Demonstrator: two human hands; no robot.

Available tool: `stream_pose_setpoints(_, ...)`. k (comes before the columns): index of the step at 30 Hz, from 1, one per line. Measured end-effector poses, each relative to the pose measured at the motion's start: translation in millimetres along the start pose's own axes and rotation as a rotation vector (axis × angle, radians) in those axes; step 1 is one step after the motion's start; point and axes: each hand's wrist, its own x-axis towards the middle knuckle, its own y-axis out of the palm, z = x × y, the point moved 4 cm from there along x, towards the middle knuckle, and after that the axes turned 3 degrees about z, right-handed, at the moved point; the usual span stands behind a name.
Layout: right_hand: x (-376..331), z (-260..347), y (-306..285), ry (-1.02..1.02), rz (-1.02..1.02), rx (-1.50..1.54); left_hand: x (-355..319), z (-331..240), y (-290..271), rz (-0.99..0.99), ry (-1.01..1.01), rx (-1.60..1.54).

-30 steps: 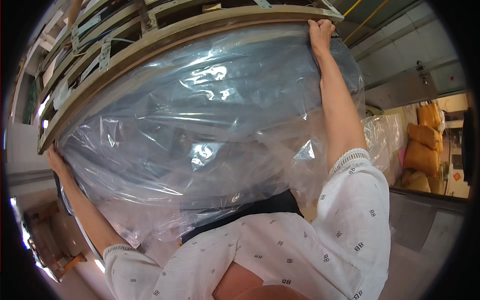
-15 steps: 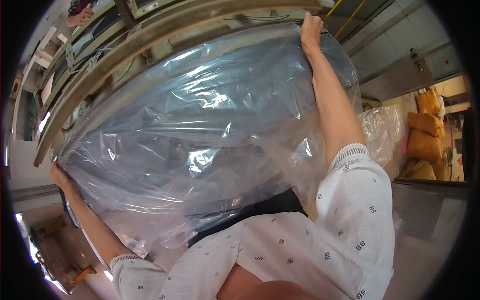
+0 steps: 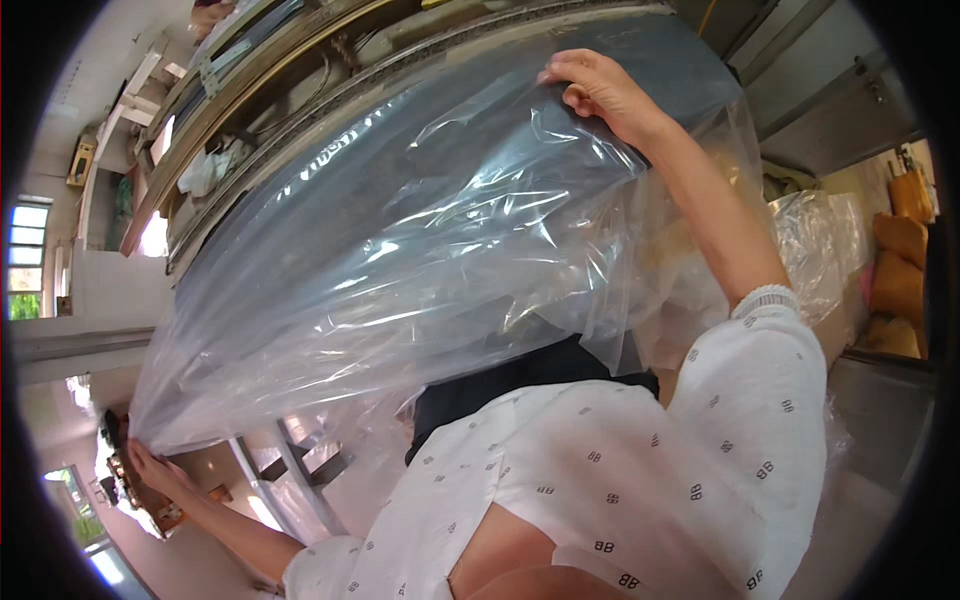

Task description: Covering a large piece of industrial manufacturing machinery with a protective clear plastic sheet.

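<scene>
A wide, clear plastic sheet (image 3: 430, 240), wrinkled and shiny, spreads in front of my body over a dark, flat surface. Its lower left corner is pinched in my left hand (image 3: 158, 468), out at the far left and low; the fingers are closed on it. My right hand (image 3: 605, 98) is at the upper right, over the sheet, its fingers bent toward the thumb on a fold of the plastic. Creases run through the sheet just below that hand. The fingertips' exact hold there is partly hidden.
A long metal-edged machine frame (image 3: 370, 75) crosses beyond the sheet. Another person's hand (image 3: 210, 14) shows at the top left. More crumpled clear plastic (image 3: 815, 240) lies at the right, beside orange-brown bundles (image 3: 900, 255). A window (image 3: 27, 260) is at the far left.
My right hand has come away from the frame's edge, toward me and slightly left. My left hand has moved down, drawing the sheet's left corner away from the frame. The long bar no longer arches over the sheet.
</scene>
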Motion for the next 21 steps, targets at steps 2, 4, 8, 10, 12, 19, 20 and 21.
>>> stream_pose_setpoints(2, -13, 4, 20, 0.025, 0.016, -0.083, -36, -1, -29, -0.072, -0.034, -0.02)
stream_pose_setpoints(4, -22, 12, 37, -0.185, 0.047, -0.286, -52, 9, -68, -0.094, -0.035, -0.023)
stream_pose_setpoints(8, -42, 24, 54, -0.308, 0.017, -0.292, -60, 34, -106, -0.111, -0.136, 0.216)
stream_pose_setpoints(10, -53, 23, 55, -0.317, 0.018, -0.265, -55, 49, -118, -0.15, -0.178, 0.273)
stream_pose_setpoints(12, -59, 25, 50, -0.381, 0.007, -0.246, -22, 54, -103, 0.306, 0.161, 1.208)
stream_pose_setpoints(19, -73, 24, 44, -0.363, 0.011, -0.25, -180, -128, 253, 0.716, 0.663, 0.524)
stream_pose_setpoints(20, -76, 25, 41, -0.374, 0.003, -0.253, -217, -164, 288, 0.807, 0.767, 0.397)
stream_pose_setpoints(21, -77, 24, 38, -0.383, -0.005, -0.259, -248, -197, 313, 0.817, 0.867, 0.244)
